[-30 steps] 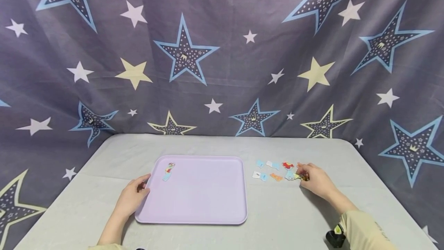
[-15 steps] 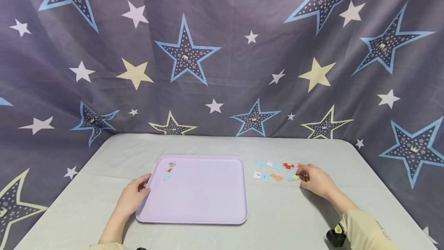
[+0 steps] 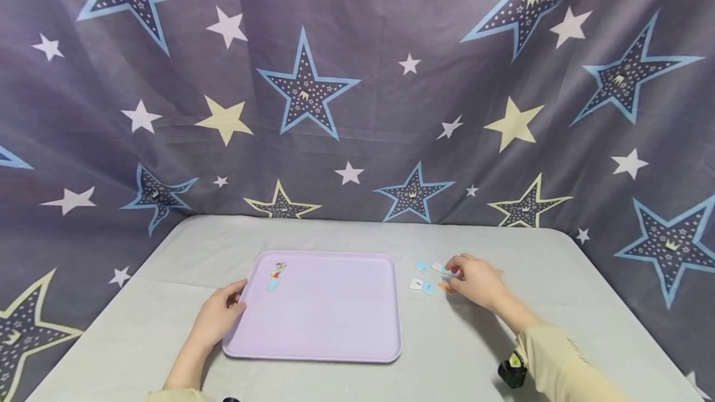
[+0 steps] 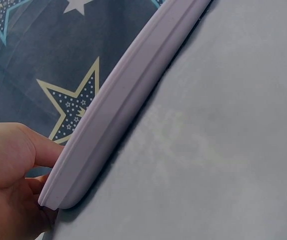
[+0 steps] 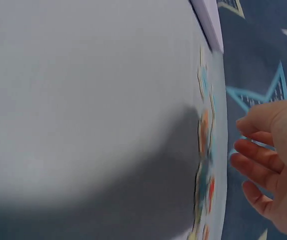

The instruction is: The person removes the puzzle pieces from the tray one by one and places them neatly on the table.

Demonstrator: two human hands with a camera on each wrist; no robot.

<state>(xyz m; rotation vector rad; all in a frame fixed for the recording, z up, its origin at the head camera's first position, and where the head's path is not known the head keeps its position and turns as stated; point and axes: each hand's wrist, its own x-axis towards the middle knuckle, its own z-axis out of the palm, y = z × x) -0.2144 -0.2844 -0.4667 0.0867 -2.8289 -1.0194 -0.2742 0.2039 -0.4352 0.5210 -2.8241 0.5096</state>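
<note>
My left hand (image 3: 219,315) grips the left rim of the lilac tray (image 3: 329,312); in the left wrist view its thumb (image 4: 46,150) lies against the rim. Near the tray's far left corner lie small joined puzzle pieces (image 3: 272,284), light blue and multicoloured. My right hand (image 3: 477,281) hovers over the loose pieces right of the tray, fingers loosely bent. Nothing shows between its fingers in the right wrist view. Beside its fingertips lie an orange piece (image 3: 444,288) and a white-and-blue piece (image 3: 438,267). The hand hides the pieces farther right.
A small blue piece (image 3: 421,265) and another white-and-blue piece (image 3: 417,284) lie between the tray and the right hand. The light grey table (image 3: 436,352) ends at a dark curtain (image 3: 368,110) printed with stars.
My right hand has left the yellowish piece at the far right of the group and moved left over the pieces. The left hand stays on the tray; the view shifts slightly.
</note>
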